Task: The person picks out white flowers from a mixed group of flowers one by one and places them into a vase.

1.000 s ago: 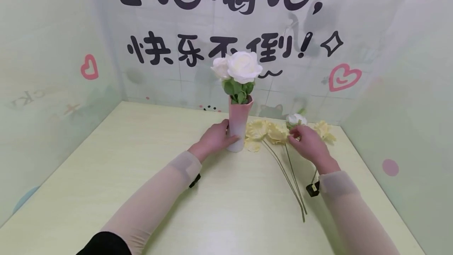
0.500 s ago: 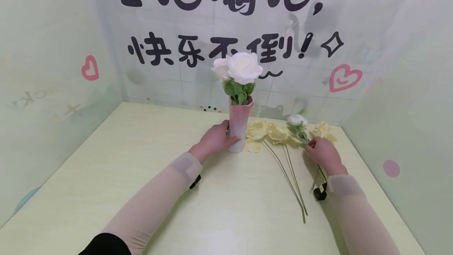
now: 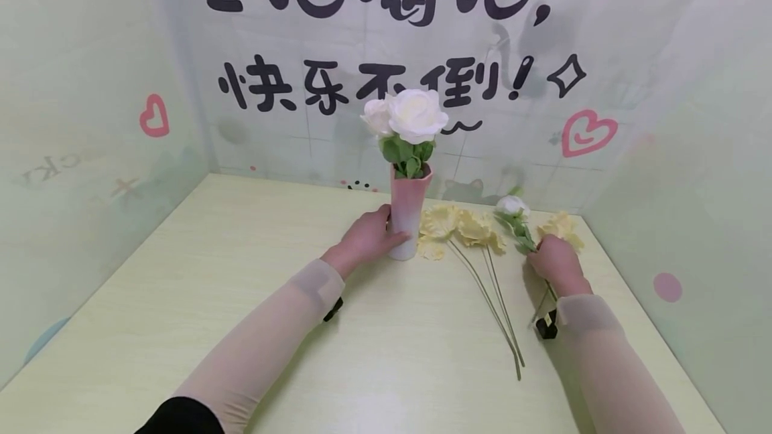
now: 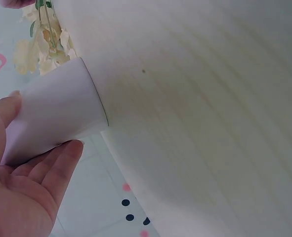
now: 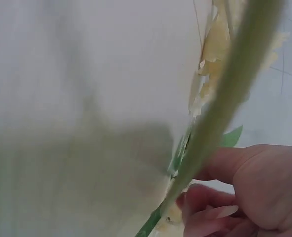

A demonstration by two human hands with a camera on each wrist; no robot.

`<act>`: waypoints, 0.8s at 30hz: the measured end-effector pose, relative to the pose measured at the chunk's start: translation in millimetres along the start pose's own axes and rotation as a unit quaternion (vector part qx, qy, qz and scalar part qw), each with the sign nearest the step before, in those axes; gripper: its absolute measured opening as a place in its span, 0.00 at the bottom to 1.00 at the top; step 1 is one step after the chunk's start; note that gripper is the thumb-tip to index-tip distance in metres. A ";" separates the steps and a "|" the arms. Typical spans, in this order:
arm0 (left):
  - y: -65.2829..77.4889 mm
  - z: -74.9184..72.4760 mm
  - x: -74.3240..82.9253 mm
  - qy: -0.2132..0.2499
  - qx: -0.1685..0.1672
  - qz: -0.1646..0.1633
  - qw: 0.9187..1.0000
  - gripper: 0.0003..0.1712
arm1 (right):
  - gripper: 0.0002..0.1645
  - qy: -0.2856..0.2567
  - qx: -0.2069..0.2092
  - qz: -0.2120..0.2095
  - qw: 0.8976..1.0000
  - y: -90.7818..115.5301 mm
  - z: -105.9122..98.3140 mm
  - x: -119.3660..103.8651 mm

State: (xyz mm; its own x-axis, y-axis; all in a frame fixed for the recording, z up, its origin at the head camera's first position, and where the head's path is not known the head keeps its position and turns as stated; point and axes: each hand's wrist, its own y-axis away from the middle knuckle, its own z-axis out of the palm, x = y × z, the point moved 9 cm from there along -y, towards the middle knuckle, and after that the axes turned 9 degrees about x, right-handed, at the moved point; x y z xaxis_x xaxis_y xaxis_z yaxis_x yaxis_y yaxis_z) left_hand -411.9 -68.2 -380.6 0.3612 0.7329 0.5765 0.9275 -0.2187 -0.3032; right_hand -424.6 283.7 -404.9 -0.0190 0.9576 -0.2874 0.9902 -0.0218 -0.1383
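Head view: left hand (image 3: 369, 238) wraps the tall pink-to-white ceramic vase (image 3: 407, 213) holding two white roses (image 3: 409, 114), at 12 o'clock on the pale green tabletop (image 3: 181, 300). Right hand (image 3: 556, 261), at 2 o'clock, pinches the green stem of a small white rosebud (image 3: 512, 205); the bud lies toward 11 o'clock from the hand, stem running back toward 5. Yellow flowers (image 3: 461, 225) lie between vase and bud.

Left wrist view: fingers (image 4: 62, 163) curled round the vase (image 4: 57, 116).

Right wrist view: fingers (image 5: 210, 212) closed on the stem (image 5: 220, 113).
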 end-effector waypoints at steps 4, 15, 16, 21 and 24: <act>0.6 0.9 -1.4 -0.001 -0.002 -0.004 1.000 0.37 | 0.17 0.025 -0.013 -0.007 1.000 1.9 4.5 2.0; 0.4 2.8 -2.0 -0.003 -0.003 -0.003 1.000 0.37 | 0.14 -0.087 0.000 -0.010 0.996 4.1 -9.2 -6.6; 0.4 2.5 -2.0 -0.003 -0.003 -0.004 1.000 0.37 | 0.11 -0.099 0.006 -0.013 0.995 4.3 -12.5 -9.8; 0.1 1.2 -1.2 0.000 -0.003 -0.002 1.000 0.38 | 0.13 -0.145 0.046 -0.024 0.988 5.6 -32.6 -27.2; -0.2 0.6 -1.2 0.000 -0.002 -0.001 1.000 0.38 | 0.14 -0.165 0.075 -0.033 0.983 5.6 -45.0 -37.3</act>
State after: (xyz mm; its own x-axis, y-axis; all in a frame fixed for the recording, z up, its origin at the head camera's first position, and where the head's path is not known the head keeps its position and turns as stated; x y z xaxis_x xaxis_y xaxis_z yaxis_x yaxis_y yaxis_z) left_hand -412.5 -68.7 -381.8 0.3592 0.7337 0.5768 0.9287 -0.2202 -0.2983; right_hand -412.2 260.9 -352.3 -0.1504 0.8139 -0.5612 0.9539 -0.0295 -0.2985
